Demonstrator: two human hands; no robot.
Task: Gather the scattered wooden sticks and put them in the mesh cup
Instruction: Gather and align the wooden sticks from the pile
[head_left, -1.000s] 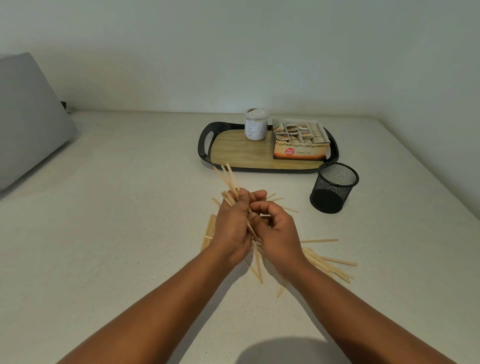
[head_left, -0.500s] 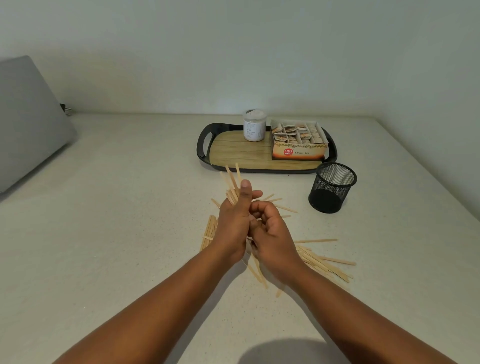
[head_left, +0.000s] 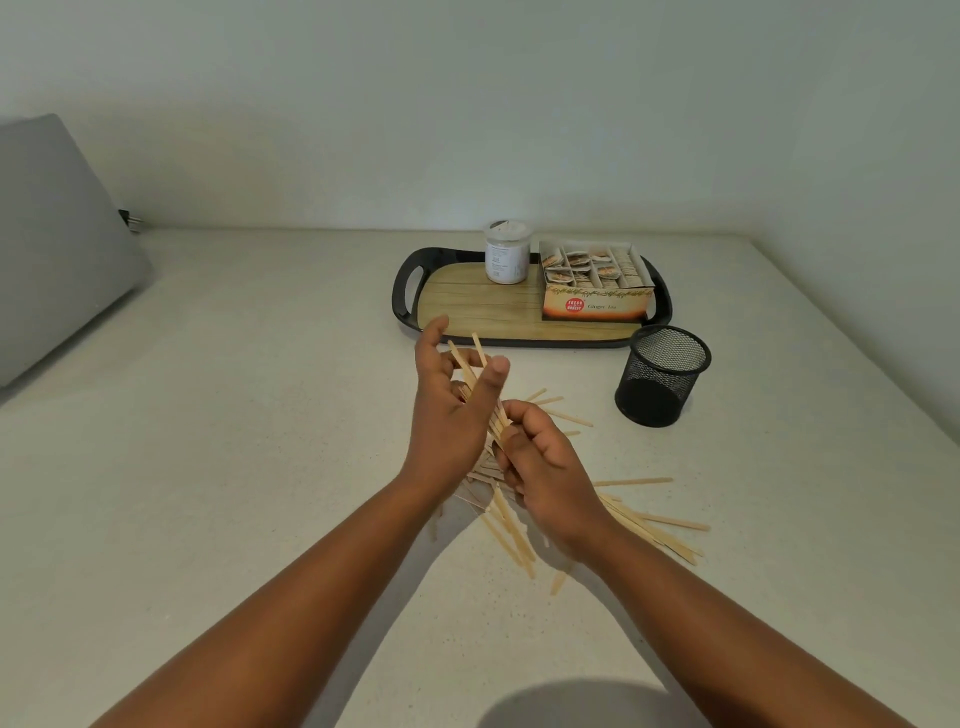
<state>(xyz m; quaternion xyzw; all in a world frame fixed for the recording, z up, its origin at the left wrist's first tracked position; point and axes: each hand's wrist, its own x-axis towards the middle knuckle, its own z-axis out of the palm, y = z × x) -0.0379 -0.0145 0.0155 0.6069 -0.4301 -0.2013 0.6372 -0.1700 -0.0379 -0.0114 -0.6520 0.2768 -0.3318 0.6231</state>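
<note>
Wooden sticks (head_left: 475, 371) now lie across my left hand (head_left: 451, 410), which has spread open from its grip, while my right hand (head_left: 545, 470) pinches their lower ends; more litter the tabletop (head_left: 234, 441), the cup (head_left: 662, 375) empty.

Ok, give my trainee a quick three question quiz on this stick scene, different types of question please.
1. True or false: the mesh cup stands on the tray.
2. Which hand pinches the lower end of the raised sticks? A) left hand B) right hand C) neither
3. Fill in: the box on the tray reads "Ginger ___".

Key:
1. False; it stands on the counter, to the right of the loose sticks.
2. B; the left hand's fingers are spread, cradling the sticks.
3. Tea.
</note>
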